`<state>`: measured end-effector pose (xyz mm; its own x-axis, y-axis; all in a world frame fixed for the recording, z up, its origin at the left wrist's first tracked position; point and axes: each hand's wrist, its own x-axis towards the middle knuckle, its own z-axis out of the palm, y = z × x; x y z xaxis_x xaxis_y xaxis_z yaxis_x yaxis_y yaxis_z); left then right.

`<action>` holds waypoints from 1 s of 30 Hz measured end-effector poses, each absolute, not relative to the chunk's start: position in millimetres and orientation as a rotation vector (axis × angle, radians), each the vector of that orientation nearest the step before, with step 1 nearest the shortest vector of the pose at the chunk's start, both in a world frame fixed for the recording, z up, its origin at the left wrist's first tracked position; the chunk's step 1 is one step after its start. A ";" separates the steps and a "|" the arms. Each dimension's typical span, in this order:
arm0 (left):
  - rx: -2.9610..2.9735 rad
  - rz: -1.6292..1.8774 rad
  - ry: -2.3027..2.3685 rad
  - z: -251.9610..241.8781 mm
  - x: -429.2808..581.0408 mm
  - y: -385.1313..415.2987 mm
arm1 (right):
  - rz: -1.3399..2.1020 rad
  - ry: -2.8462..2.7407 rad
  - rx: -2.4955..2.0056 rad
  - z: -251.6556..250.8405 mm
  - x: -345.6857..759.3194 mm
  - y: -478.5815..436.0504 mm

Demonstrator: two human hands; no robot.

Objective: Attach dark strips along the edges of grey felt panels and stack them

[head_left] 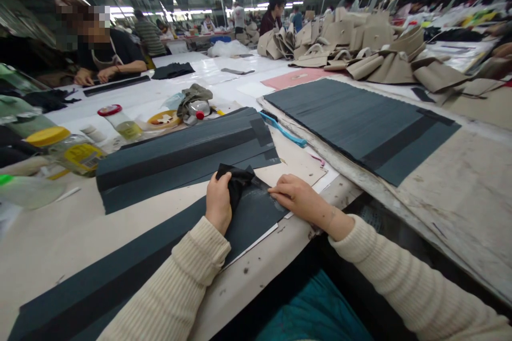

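Note:
A long dark blue-grey sheet [132, 277] with a black strip along it lies across the table in front of me. My left hand [219, 201] is closed on a folded piece of black material [237, 177] at the sheet's far end. The fingers of my right hand [298, 198] are pinched together at the sheet's right edge; whether something thin is between them I cannot make out. Just beyond my hands lies a stack of similar dark sheets [180, 152]. A light blue-handled brush [286, 132] rests to the right of that stack.
Jars, one yellow-lidded [66, 149] and one red-lidded [120, 121], stand at the left. More dark panels [356, 117] lie on the right-hand board. Beige bag parts [360, 37] are heaped behind it. A co-worker [106, 48] works across the table at far left.

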<state>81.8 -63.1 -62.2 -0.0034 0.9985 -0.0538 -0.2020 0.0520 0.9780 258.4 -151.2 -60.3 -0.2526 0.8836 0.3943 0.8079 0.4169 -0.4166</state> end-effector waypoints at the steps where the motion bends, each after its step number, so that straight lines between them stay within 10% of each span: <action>1: 1.040 1.277 1.101 -62.8 81.3 -62.9 | 0.175 -2.095 -1.427 -60.4 258.5 -151.2; 30: 2.520 0.662 0.939 -52.8 92.3 -92.7 | 0.551 -1.489 -1.445 -66.4 269.7 -146.9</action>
